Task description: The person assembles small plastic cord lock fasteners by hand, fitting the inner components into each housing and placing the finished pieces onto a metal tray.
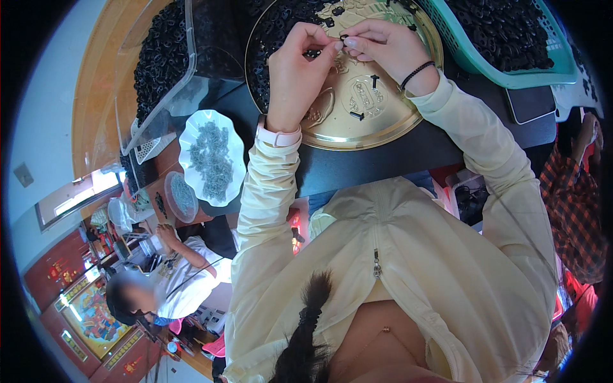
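Note:
Over a round gold tray (pixel 389 134), my left hand (pixel 300 73) and my right hand (pixel 393 51) meet with their fingertips pinched together. Between them is a small black plastic part (pixel 343 38), mostly covered by the fingers, so its exact kind does not show. Both hands are closed on it. Below the hands, a black T-shaped piece (pixel 375 82) and another small black piece (pixel 357 116) lie on the bare gold surface. Many more black pieces (pixel 271 32) are spread along the tray's left and far side.
At left, a white scalloped dish (pixel 235 137) holds small clear parts, with a clear bowl (pixel 170 191) beside it. A transparent bin (pixel 191 38) and a green basket (pixel 511 80) hold black pieces. A phone (pixel 531 104) lies at right. Another person (pixel 191 274) sits at lower left.

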`<state>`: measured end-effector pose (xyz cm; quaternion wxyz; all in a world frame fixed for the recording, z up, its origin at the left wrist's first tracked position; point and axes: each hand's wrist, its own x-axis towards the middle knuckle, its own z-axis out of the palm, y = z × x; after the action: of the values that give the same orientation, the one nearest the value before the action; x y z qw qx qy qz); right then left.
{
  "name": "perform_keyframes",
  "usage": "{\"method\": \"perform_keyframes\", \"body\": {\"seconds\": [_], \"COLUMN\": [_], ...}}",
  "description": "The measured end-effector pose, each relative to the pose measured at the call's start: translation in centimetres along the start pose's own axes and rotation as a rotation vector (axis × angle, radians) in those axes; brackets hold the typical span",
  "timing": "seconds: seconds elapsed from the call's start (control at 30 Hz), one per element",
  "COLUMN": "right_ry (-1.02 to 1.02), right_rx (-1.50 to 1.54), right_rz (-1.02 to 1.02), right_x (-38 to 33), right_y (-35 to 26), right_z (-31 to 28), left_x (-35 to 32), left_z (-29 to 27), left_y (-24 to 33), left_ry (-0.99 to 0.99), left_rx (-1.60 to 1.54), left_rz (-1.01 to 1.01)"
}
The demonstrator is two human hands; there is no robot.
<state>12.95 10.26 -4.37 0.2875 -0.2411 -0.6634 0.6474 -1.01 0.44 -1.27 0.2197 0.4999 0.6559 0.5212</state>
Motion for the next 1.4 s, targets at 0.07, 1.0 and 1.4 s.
{"method": "perform_keyframes", "body": {"seconds": [0.07,1.0,1.4], "right_ry": [-0.018,0.142,0.061], "right_rx": [-0.003,0.064,0.145], "right_rz": [0.018,0.032,0.086], "right_x": [-0.2,1.1,0.4], "right_y": [0.1,-1.3,-1.6], "right_z": [0.0,-1.7,-0.7], "left_x": [0.2,1.4,0.9], "left_z": [-0.2,-3.4,-1.2], "left_y": [-0.1,-0.4,1.2], "left_ry": [-0.054,-0.106,-0.09], "left_rx": [0.067,0.71,-0.21], "left_rz": [0.004,0.222,-0.216]}}
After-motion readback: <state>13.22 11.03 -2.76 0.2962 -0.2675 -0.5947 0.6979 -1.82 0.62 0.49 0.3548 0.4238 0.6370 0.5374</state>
